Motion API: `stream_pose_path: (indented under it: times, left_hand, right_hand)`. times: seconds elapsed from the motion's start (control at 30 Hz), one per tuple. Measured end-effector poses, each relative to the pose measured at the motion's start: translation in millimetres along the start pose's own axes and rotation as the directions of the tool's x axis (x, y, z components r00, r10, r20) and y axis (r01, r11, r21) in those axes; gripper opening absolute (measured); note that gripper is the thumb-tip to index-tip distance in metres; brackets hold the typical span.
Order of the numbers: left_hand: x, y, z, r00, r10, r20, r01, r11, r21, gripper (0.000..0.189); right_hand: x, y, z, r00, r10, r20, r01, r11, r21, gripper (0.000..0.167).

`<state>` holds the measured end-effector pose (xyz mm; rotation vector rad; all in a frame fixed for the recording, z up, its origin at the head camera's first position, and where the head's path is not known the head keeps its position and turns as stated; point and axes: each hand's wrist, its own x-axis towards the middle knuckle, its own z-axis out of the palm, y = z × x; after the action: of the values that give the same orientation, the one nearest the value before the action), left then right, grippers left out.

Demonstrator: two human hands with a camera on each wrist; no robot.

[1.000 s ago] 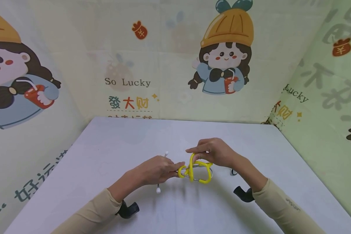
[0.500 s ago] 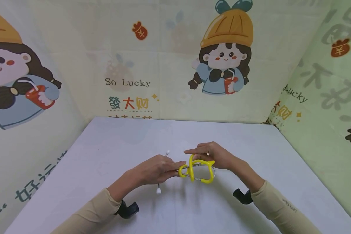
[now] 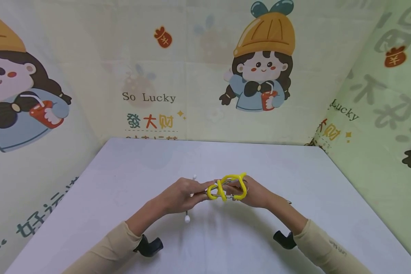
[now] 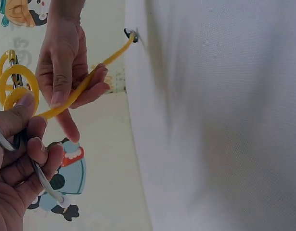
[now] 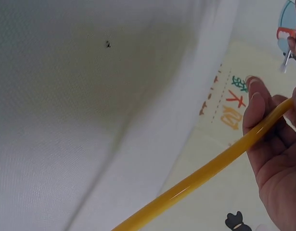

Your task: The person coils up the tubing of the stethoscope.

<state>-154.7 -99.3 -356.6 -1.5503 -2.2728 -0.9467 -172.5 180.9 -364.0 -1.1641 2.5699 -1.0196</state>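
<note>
My left hand (image 3: 183,196) grips a bent metal frame (image 4: 44,180) with white tips, its thumb pressing near loops of yellow tubing. That tubing (image 3: 244,188) is coiled round the frame's far part, in front of my right hand in the head view. My right hand (image 3: 258,193) pinches the loose length of yellow tube (image 5: 200,173) between thumb and fingers, close beside the left hand. In the left wrist view, the tube's free end carries a small dark metal ring (image 4: 132,35). Both hands are held above the table.
A white table (image 3: 150,163) lies below the hands, with printed cloth walls (image 3: 198,87) behind and at both sides. Black curved pieces (image 3: 150,246) sit at each sleeve cuff. Shadows of the arms fall on the tabletop.
My right hand has come lower and nearer the left hand, now behind the yellow loops. The loops have tilted and moved up slightly. The left hand has shifted little.
</note>
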Motion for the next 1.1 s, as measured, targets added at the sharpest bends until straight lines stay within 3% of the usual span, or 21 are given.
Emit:
stream_pose_path:
  times: [0.07, 0.17, 0.3, 0.4, 0.57, 0.77, 0.87, 1.1]
  left_hand:
    - [1.0, -1.2, 0.0, 1.0, -0.009, -0.028, 0.009, 1.0, 0.004, 0.048]
    - [2.2, -2.5, -0.7, 0.998, -0.029, -0.055, 0.029, 1.0, 0.003, 0.047]
    - [3.2, -3.3, -1.5, 0.996, -0.072, -0.059, 0.072, 0.997, -0.01, 0.045]
    - [3.8, -3.6, -2.2, 0.99, -0.133, -0.052, 0.132, 0.991, -0.021, 0.046]
    - [4.7, -6.0, -4.3, 0.969, -0.244, -0.051, 0.242, 0.969, -0.041, 0.045]
    - [4.8, -12.1, -8.4, 0.934, -0.352, -0.067, 0.355, 0.934, 0.033, 0.043]
    - [4.0, -15.1, -9.2, 0.925, -0.375, -0.067, 0.378, 0.924, 0.054, 0.042]
    - [4.2, -20.5, -5.9, 0.911, -0.407, -0.064, 0.411, 0.908, 0.076, 0.043]
  right_hand:
    - [-0.3, -1.1, 2.0, 1.0, 0.019, -0.005, -0.019, 1.0, -0.003, 0.026]
    - [-0.8, -3.8, 4.5, 0.999, 0.035, -0.022, -0.036, 0.999, -0.017, 0.035]
    - [-2.4, -7.4, 8.7, 0.998, 0.038, -0.042, -0.04, 0.997, -0.065, 0.043]
    - [-2.8, -9.4, 13.5, 0.998, 0.045, -0.041, -0.049, 0.993, -0.104, 0.038]
    - [-2.7, -11.9, 20.5, 0.998, 0.061, -0.024, -0.064, 0.984, -0.168, 0.033]
    - [-5.9, -22.2, 26.6, 0.998, 0.067, -0.019, -0.069, 0.974, -0.215, 0.015]
    - [-8.6, -26.6, 29.1, 0.999, 0.027, -0.045, -0.038, 0.96, -0.277, 0.003]
    - [-17.5, -43.0, 29.8, 0.997, -0.028, -0.068, -0.004, 0.904, -0.427, 0.013]
